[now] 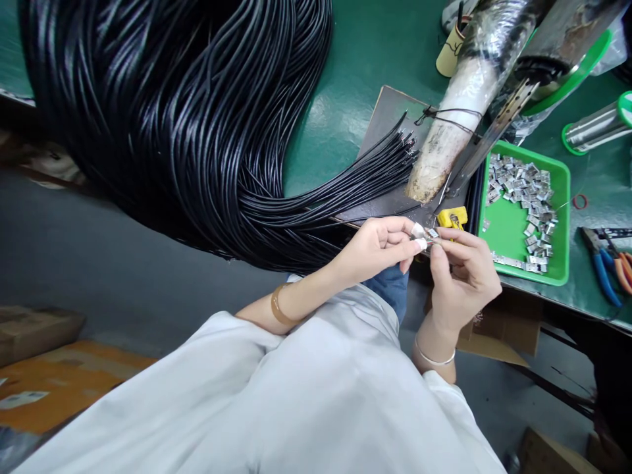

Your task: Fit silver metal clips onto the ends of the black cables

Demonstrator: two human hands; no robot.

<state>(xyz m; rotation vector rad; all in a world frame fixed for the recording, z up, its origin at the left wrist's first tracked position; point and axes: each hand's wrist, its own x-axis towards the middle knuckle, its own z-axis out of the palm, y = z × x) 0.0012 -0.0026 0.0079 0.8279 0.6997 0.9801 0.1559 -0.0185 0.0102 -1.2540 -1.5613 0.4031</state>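
Note:
In front of my body, at the bench edge, my two hands meet at the fingertips. My left hand (382, 247) is closed in a pinch, with something white at its fingertips. From the other side, my right hand (464, 270) pinches the same spot. Between them shows a small silvery metal connector (432, 233); its finer parts are too small to make out. Just left of the hands, a large bundle of black cables (197, 131) fans out to stripped ends (407, 145) on a grey board (382, 122). A yellow clip-like tool (451, 217) lies just beyond my fingers.
A green tray (565, 230) at right holds many metal connector shells (523, 184). A soldering-fume pipe-like white tube (444, 138) slants down over the board. Pliers (605, 270), a solder-like wire spool (597, 125) and a red ring (579, 201) lie on the green bench. Cardboard boxes (64, 378) stand on the floor.

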